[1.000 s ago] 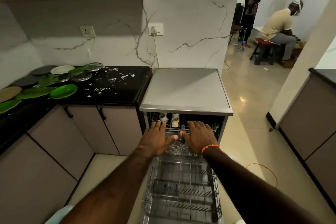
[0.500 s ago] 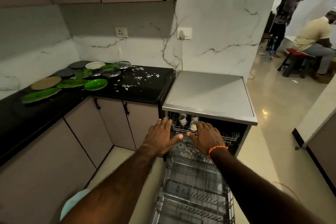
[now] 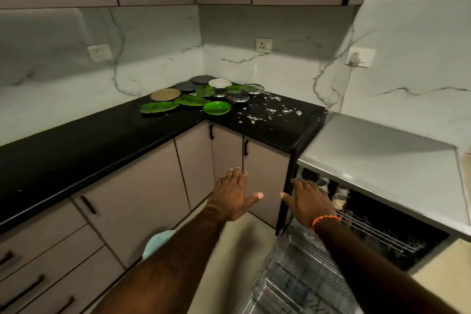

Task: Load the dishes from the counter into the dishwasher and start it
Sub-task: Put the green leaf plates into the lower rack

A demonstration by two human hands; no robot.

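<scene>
On the far left, the black counter ran along the wall and turned the corner. The dishes sat in that corner, well away from the hands: a tan plate, long green leaf-shaped plates, a round green bowl, dark plates, a white plate and some clear glass plates. They lay flat and close together, some touching, likely so they could be picked up one by one. White crumbs were scattered on the counter just to their right. Lower down, the left hand was held out flat in front of the cabinet doors, its fingers spread, holding nothing. The right hand, with an orange band on its wrist, was also flat and spread and held nothing, over the edge of the dishwasher. The dishwasher stood wide open on the right, with its lower rack pulled out so plates could go in. A few cups stood on the upper rack. It looked like the hands were ready to reach for the first dish.
</scene>
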